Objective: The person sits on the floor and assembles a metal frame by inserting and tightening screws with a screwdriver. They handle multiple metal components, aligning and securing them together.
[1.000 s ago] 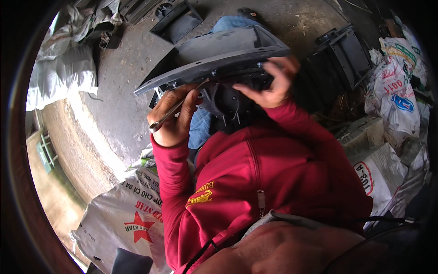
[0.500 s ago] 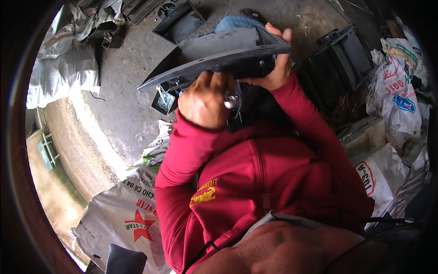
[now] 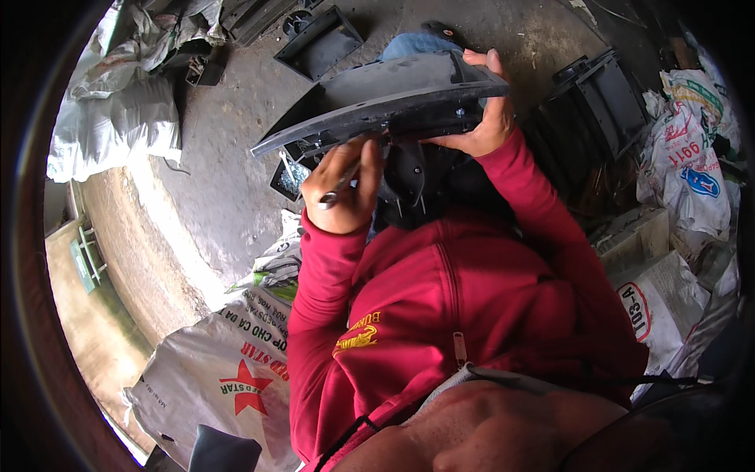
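Note:
A dark grey, tray-like housing (image 3: 370,106) is tilted in front of me. My right hand (image 3: 489,118) grips its right end, with fingers over the top edge and the thumb beneath. My left hand (image 3: 344,185) is closed round a slim metal wrench (image 3: 328,200), whose rounded end sticks out toward me. The left fingertips are close under the housing's near edge, by the bolts on its underside; the wrench's other end is hidden. Below the housing sits a black part (image 3: 405,177) with a rounded shape and thin prongs.
A small black box of shiny fasteners (image 3: 289,176) is left of my left hand. Further off, a dark open housing (image 3: 320,43) lies on the floor and more dark housings (image 3: 605,102) are stacked at right. White printed sacks (image 3: 212,370) lie at left and right.
My left hand has moved slightly left and turned, and the wrench's rounded end has swung left and toward me. The housing and my right hand have shifted a little right in view.

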`<move>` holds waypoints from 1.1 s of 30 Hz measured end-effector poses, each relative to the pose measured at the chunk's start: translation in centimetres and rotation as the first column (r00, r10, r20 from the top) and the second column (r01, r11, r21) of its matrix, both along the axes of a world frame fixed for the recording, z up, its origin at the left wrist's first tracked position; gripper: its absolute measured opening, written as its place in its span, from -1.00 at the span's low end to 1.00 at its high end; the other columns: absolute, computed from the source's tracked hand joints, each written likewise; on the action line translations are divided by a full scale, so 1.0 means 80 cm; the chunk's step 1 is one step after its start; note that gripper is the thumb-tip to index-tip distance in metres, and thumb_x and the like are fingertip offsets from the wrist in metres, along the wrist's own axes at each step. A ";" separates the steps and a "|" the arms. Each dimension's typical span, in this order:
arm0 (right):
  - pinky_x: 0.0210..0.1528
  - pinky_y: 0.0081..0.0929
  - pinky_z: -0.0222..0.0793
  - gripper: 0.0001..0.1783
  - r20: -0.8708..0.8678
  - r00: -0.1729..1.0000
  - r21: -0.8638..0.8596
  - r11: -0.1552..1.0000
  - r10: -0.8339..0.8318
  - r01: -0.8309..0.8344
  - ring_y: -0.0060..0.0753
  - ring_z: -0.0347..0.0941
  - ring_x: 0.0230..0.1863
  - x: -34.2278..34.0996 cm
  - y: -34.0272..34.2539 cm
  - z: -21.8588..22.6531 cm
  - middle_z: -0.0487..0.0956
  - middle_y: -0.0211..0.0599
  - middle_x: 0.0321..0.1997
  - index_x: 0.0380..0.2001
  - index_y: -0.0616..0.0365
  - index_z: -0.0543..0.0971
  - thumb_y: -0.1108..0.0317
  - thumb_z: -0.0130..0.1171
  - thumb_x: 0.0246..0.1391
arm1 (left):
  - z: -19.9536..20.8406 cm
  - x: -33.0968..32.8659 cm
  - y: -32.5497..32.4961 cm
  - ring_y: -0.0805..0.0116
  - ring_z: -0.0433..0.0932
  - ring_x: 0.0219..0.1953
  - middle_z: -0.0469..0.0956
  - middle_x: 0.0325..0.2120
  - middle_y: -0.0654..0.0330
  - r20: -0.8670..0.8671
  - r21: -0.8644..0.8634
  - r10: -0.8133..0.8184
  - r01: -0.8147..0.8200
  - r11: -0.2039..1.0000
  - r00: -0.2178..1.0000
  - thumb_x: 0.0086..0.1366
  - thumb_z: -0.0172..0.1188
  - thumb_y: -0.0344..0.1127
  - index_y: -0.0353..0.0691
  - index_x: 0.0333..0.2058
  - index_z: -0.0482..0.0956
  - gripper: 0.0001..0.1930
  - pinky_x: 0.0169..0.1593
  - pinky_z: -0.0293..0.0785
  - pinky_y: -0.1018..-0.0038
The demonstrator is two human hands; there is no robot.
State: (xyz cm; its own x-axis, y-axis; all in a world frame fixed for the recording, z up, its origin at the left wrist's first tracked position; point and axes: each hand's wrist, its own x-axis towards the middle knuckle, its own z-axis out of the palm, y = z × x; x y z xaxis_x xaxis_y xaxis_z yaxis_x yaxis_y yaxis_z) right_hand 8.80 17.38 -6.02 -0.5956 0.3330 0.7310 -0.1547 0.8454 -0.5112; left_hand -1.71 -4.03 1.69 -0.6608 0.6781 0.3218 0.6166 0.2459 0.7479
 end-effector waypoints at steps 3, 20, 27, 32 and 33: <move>0.24 0.00 0.31 0.61 -0.008 1.000 -0.014 1.000 0.002 -0.002 0.03 0.37 0.19 -0.002 -0.001 0.000 0.36 0.04 0.18 0.39 0.29 -0.15 0.00 0.71 -0.62 | 0.011 0.005 0.018 0.05 0.61 -0.52 0.59 -0.50 0.03 -0.176 -0.147 -0.034 0.008 0.989 0.984 0.18 0.28 -0.44 -0.24 -0.30 0.62 -0.90 -0.45 0.54 0.33; 0.20 -0.07 0.27 0.43 -0.103 0.995 -0.035 0.999 -0.009 0.006 -0.02 0.34 0.18 -0.008 0.003 -0.007 0.43 -0.17 0.10 0.31 0.21 0.14 -0.11 0.68 -0.66 | 0.006 0.001 0.004 0.26 0.68 -0.47 0.67 -0.43 0.01 0.128 -0.007 -0.025 0.026 1.000 0.991 0.29 0.14 -0.57 -0.40 -0.21 0.60 -0.88 -0.40 0.55 0.51; 0.20 -0.10 0.26 0.37 -0.088 0.995 -0.040 0.999 -0.038 0.034 -0.04 0.34 0.18 -0.006 0.000 -0.005 0.43 -0.20 0.11 0.28 0.17 0.20 -0.15 0.66 -0.65 | 0.023 0.002 0.042 0.04 0.61 -0.50 0.59 -0.52 0.07 -0.348 -0.356 -0.131 -0.002 0.934 0.928 0.20 0.24 -0.38 -0.19 -0.32 0.60 -0.92 -0.45 0.53 0.29; 0.21 -0.10 0.23 0.33 -0.040 0.999 -0.001 1.000 -0.017 0.017 -0.03 0.33 0.19 -0.004 0.003 0.004 0.41 -0.19 0.16 0.24 0.17 0.25 -0.16 0.65 -0.65 | -0.027 -0.033 -0.024 0.19 0.69 -0.36 0.66 -0.34 -0.03 0.784 0.096 -0.048 -0.046 0.994 0.619 0.47 0.01 -0.13 -0.45 -0.06 0.56 -0.58 -0.36 0.62 0.42; 0.21 -0.10 0.22 0.32 -0.033 0.999 -0.010 1.000 -0.014 0.014 -0.03 0.33 0.19 -0.005 0.003 0.005 0.41 -0.18 0.16 0.24 0.16 0.25 -0.16 0.65 -0.66 | -0.028 -0.027 -0.023 0.19 0.69 -0.36 0.66 -0.34 -0.03 0.777 0.137 -0.051 -0.089 0.987 0.627 0.46 0.03 -0.13 -0.46 -0.06 0.56 -0.59 -0.35 0.62 0.43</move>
